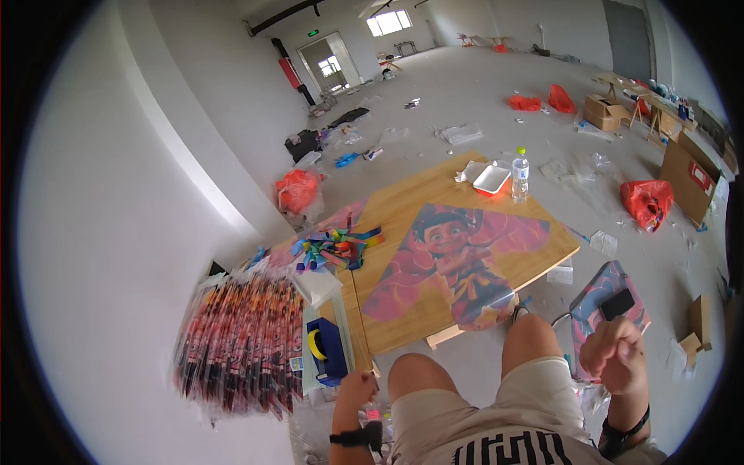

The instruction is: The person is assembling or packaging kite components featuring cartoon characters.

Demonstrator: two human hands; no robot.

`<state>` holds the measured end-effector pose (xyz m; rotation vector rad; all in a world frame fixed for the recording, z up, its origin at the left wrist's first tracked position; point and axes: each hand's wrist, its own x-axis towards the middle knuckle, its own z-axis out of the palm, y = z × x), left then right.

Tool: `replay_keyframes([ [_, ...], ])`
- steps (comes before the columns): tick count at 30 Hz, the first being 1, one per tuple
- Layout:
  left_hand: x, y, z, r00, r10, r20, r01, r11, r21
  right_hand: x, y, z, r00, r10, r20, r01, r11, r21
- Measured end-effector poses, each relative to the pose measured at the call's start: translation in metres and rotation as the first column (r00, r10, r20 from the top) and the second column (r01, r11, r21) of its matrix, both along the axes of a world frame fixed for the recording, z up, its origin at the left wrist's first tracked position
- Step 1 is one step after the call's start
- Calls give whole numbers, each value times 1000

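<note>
A diamond-shaped kite (446, 263) printed with a cartoon figure lies flat on the wooden table (395, 314) in front of me. My left hand (358, 387) is loosely closed beside my left thigh, below a blue tape dispenser (332, 353) with a yellow roll of tape (315, 343). Nothing shows in its curled fingers. My right hand (616, 356) is raised over my right side, fingers curled in, with no object visible in them. Just beyond it a black phone (617, 304) rests on a printed sheet (593, 310) of similar colours. Neither hand touches the kite.
Rainbow-coloured ribbons (337, 249) lie heaped at the table's left. Further left is a stack of plastic-sleeved printed packs (240, 341). A white tray (491, 180) and a water bottle (520, 178) stand at the far corner. Red bags (645, 203) and cartons (688, 178) litter the floor.
</note>
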<state>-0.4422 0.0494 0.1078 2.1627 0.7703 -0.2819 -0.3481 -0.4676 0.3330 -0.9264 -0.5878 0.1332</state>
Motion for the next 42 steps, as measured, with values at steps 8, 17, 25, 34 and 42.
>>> replay_keyframes([
  [8,-16,-91,56,967,-96,236,234,705,-669,39,39,-77,968,252,-1,-135,516,-846],
  [17,51,-178,102,880,-196,433,377,843,-384,34,124,-167,819,398,-413,-570,482,-666],
  [25,58,-177,82,874,18,486,290,781,-552,43,130,-184,796,364,-483,-603,543,-584],
  [34,93,-135,35,748,-534,395,423,841,337,84,93,-227,917,14,-398,-332,580,-744],
  [42,150,-137,-8,756,-544,363,477,838,264,152,119,-249,950,-88,-301,-218,505,-835],
])
